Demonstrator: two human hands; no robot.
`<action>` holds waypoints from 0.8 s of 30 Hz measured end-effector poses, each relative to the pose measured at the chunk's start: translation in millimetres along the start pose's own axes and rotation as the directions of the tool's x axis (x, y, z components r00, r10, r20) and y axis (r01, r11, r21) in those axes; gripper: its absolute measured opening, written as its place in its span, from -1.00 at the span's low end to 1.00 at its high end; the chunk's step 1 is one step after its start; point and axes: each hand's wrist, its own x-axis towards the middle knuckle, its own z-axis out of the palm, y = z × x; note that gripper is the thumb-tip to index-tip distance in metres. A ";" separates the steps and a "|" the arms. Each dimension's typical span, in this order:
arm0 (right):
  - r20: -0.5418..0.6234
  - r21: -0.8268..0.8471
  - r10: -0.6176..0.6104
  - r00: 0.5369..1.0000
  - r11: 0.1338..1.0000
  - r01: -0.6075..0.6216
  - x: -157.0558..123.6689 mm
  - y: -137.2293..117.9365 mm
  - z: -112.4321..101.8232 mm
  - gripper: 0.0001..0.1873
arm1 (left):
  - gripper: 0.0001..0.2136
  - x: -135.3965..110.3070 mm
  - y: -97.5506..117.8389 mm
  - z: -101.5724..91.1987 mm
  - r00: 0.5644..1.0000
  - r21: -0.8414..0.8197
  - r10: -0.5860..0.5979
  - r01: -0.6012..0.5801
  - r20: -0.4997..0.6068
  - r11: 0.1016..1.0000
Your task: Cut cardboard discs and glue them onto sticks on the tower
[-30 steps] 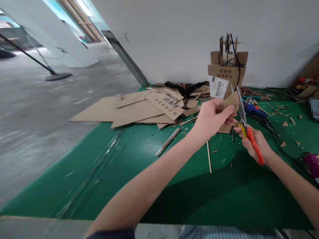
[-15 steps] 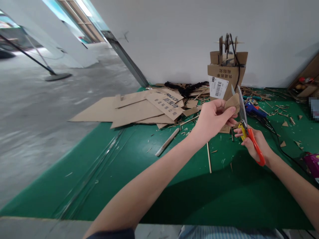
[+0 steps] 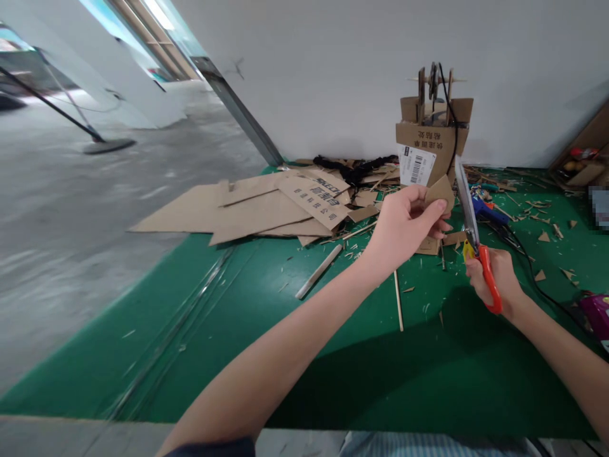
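Between the thumb and fingers of my left hand (image 3: 410, 219) is a small piece of brown cardboard (image 3: 440, 193) with a rounded edge. My right hand (image 3: 497, 279) grips a pair of scissors (image 3: 486, 270) with red and yellow handles. Their blades point up and are closed together, just right of the cardboard and apart from it. Behind both hands stands a cardboard box (image 3: 431, 143) with a white label, topped by upright strips, a wheel on a stick and a black cord.
Cardboard sheets (image 3: 266, 212) and scraps lie heaped at the back left of the green table (image 3: 228, 355). A glue stick (image 3: 318, 271) and a thin wooden stick (image 3: 398, 301) lie in front. To the right are a blue glue gun (image 3: 490, 211), its cord and a purple packet (image 3: 597, 314).
The scissors have closed and moved slightly right, off the cardboard. My right fingers have drawn in around the handles. My left hand still holds the cardboard in nearly the same place.
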 end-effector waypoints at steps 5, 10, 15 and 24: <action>0.030 0.143 0.002 1.000 0.990 -0.007 -1.9 12.2 8.2 -0.33 | -0.88 4.7 -2.5 -3.9 1.000 -0.040 0.015 -0.016 -0.017 0.999; 0.065 0.233 -0.018 0.998 0.973 0.002 -1.0 14.1 11.7 -0.31 | -0.83 6.5 -2.3 -5.1 0.999 -0.085 -0.044 0.045 0.018 0.995; 0.094 0.261 -0.016 0.995 0.965 -0.009 -1.2 11.5 11.1 -0.35 | -0.84 4.3 0.9 -4.1 0.996 -0.034 -0.061 0.064 0.071 0.997; 0.102 0.240 -0.064 0.993 0.970 0.038 -1.3 10.4 11.6 -0.35 | -0.88 3.0 1.1 -2.6 0.998 -0.020 -0.019 0.020 0.067 1.000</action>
